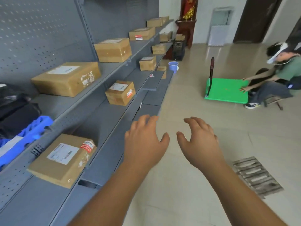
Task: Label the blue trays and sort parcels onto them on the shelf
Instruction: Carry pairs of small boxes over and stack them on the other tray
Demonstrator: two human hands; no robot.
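Observation:
A blue tray (31, 132) sits at the left edge on a grey shelf (104, 118), with dark bags lying in it. Several cardboard parcels stand along the shelves: one nearest me (63, 159), one on the middle level (120, 92), a wide one higher up (66, 79). My left hand (145, 144) and my right hand (198, 142) are both stretched out in front of me, fingers loosely spread, holding nothing. They hover over the shelf's front edge and the floor.
Another person crouches at the right, both hands on a green platform cart (227, 90). A blue bucket (173, 66) stands by the shelf's far end. A black crate (179, 49) sits beyond it. A floor grate (257, 175) lies at the lower right.

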